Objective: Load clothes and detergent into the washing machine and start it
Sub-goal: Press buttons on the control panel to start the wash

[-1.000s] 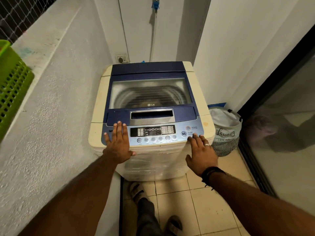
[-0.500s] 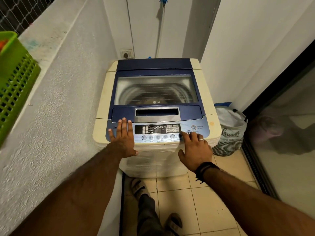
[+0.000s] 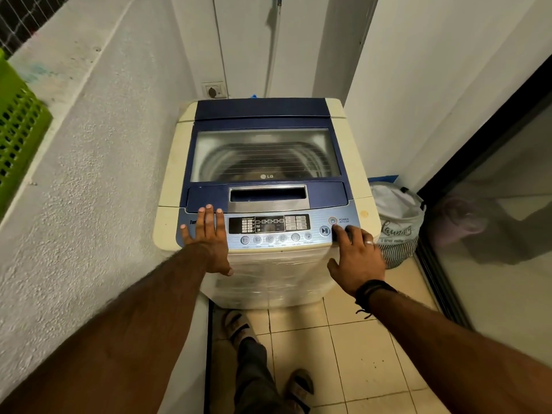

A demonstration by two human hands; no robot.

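A cream and blue top-loading washing machine (image 3: 355,162) stands in a narrow corner, its glass lid (image 3: 264,155) closed. The control panel (image 3: 268,225) runs along the front edge, with a power button (image 3: 332,221) and a start/pause button (image 3: 324,230) at its right end. My left hand (image 3: 209,237) lies flat on the panel's left end, fingers spread. My right hand (image 3: 355,258) rests at the right end, its index fingertip just below the power button, beside the start/pause button. Neither hand holds anything.
A white fabric laundry bag (image 3: 397,222) sits on the tiled floor right of the machine. A green plastic basket (image 3: 18,135) rests on the ledge at left. A glass sliding door (image 3: 493,234) closes off the right side. A wall socket (image 3: 213,90) is behind the machine.
My right hand slid left toward the middle buttons, then back right toward the power button. My left hand stayed flat on the panel.
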